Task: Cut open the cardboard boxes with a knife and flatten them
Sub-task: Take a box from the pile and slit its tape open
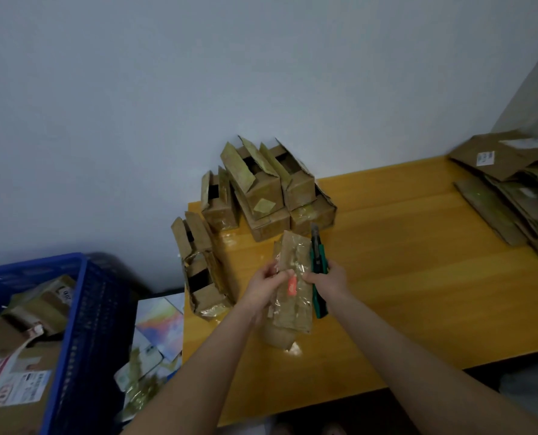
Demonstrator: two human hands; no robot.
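Box (pixel 296 306) you hold is flattened, brown and wrapped in shiny tape, just above the table's (pixel 418 277) left part. Your left hand (pixel 266 285) grips its left edge; your right hand (pixel 327 279) pinches the right edge while clasping the green knife (pixel 318 260).

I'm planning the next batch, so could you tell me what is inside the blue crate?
The blue crate holds brown cardboard boxes, some with printed labels; whatever lies under that top layer is covered.
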